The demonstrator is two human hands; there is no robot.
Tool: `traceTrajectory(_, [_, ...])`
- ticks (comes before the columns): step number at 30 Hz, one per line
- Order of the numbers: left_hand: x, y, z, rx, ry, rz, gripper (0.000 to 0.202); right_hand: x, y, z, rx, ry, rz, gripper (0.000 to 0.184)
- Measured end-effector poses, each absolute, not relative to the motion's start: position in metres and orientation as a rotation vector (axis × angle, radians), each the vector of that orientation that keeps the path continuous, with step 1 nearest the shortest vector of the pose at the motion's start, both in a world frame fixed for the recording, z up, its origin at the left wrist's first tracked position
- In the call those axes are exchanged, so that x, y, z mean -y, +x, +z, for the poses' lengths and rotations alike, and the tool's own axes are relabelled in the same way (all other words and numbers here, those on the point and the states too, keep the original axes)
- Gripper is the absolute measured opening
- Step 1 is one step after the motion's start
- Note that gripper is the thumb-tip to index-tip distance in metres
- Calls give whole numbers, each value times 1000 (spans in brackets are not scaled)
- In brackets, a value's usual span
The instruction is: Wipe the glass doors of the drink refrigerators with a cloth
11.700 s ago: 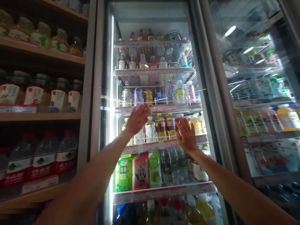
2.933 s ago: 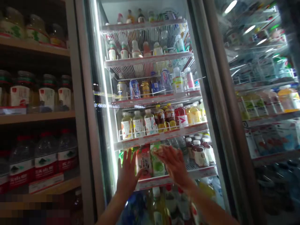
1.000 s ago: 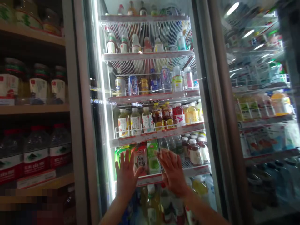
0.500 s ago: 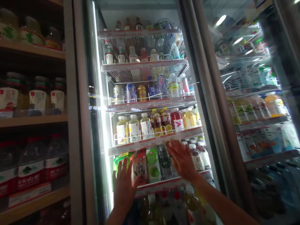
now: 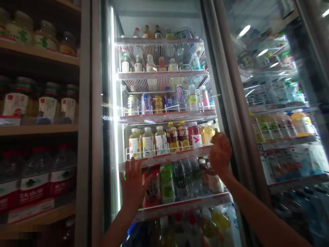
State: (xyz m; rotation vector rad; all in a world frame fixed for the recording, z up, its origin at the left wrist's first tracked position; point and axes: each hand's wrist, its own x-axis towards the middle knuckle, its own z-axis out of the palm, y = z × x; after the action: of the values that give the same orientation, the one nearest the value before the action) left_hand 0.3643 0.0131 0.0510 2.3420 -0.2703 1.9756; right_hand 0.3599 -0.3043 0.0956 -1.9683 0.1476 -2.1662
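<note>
I stand before a lit drinks fridge with a glass door point(image 5: 164, 20). My left hand point(image 5: 133, 181) lies flat on the glass with fingers spread, over a red-labelled bottle point(image 5: 154, 187) and beside a green bottle point(image 5: 167, 181) on the lower shelf. My right hand point(image 5: 220, 152) is higher, at the door's right edge point(image 5: 218, 85), level with the shelf rail point(image 5: 167, 158) under yellow and red drinks. Its fingers are curled in; what they grip, if anything, is hidden.
Wooden shelves on the left carry jars point(image 5: 48, 103) above and big water bottles point(image 5: 36, 175) below. A second glass-door fridge point(image 5: 282, 103) full of drinks stands on the right. The grey fridge frame point(image 5: 96, 103) separates the door from the wooden shelves.
My right hand has slid up and to the right across the glass to the door's edge and curled its fingers. The left hand has stayed flat on the glass low on the left.
</note>
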Motion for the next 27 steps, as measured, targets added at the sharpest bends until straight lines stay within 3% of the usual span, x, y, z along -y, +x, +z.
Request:
traceTrajectory(3, [-12,365,48,251,2342,1931,66,298,359,111,-204,-1928,-2139,59])
traceTrajectory(9, [-20,362,61,281,2299,1930,63,272,351,96,589,-2387,-2130,58])
traceTrajectory(14, [-35,356,105,141,2320,1758,70,312,359,141,-159,-1920,-2177,56])
traceTrajectory(16, [-37,355,116,107,2363,1693,72,299,359,150,-105,-1948,-2174,56])
traceTrajectory(20, [-43,354,119,83,2420,1701,69,276,357,151,559,-2320,-2180,52])
traceTrajectory(27, [-57,352,146,123,2427,1890,67,291,359,207,-42,-1944,-2198,54])
